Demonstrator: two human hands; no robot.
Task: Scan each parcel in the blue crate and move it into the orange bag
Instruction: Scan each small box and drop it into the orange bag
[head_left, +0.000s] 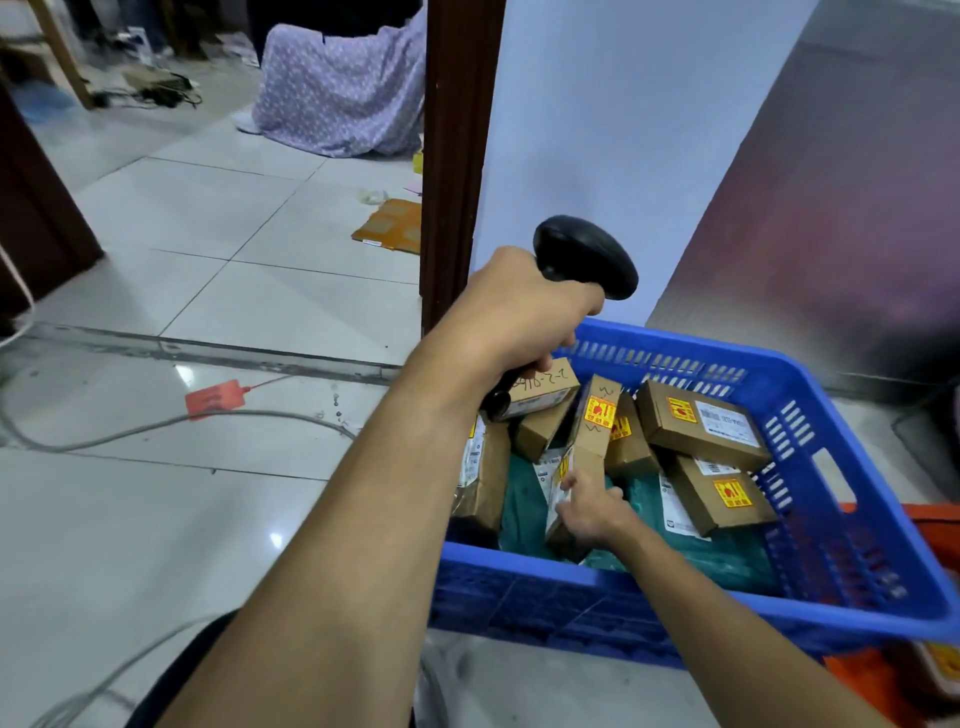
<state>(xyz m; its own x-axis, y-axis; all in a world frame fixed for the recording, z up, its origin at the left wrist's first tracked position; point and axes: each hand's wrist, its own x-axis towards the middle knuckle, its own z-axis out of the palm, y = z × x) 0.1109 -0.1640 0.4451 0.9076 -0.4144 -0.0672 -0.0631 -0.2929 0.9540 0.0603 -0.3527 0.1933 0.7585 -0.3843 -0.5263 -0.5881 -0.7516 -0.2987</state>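
A blue crate (810, 613) sits on the floor at the right, holding several brown cardboard parcels with yellow-red stickers and green plastic mailers (727, 551). My left hand (514, 317) grips a black barcode scanner (584, 257) above the crate's far left corner, its head pointing away. My right hand (589, 512) reaches into the crate and holds a narrow upright cardboard parcel (592, 431) near its lower end. Part of the orange bag (935, 530) shows behind and under the crate's right side.
A grey cable (156, 426) runs across the tiled floor at left beside an orange tag (213, 397). A dark door frame (457, 156) and a pale wall stand behind the crate. Flat cardboard (389, 226) lies beyond the doorway.
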